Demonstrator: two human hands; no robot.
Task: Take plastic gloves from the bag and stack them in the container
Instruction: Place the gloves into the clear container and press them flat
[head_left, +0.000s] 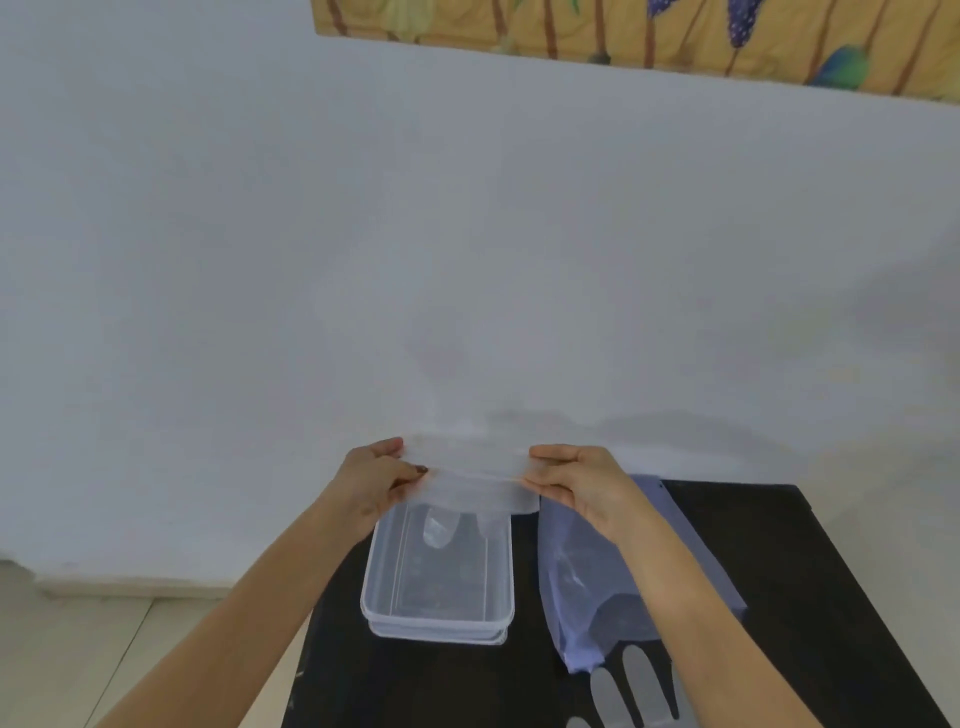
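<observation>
Above the clear container (439, 577) on the black table (779, 597) — my left hand (376, 480) and right hand (576, 480) are pinching one plastic glove (470, 475) taut between them — bag (582, 582) lying just right.

1. Glove (470, 480): clear, milky-white film, no print.
2. Container (439, 618): clear, colourless plastic; dark table shows through its base.
3. Bag (569, 623): pale lavender-blue, see-through.
4. Table (779, 571): plain black.
5. Wall (467, 234): plain white.
6. Painting (675, 31): yellow-orange ground, brown stems, purple flower clusters, blue-green patch.
7. Floor (104, 639): pale cream tiles.
8. Glove fingers (636, 675) near the table's front edge: translucent grey-white.
</observation>
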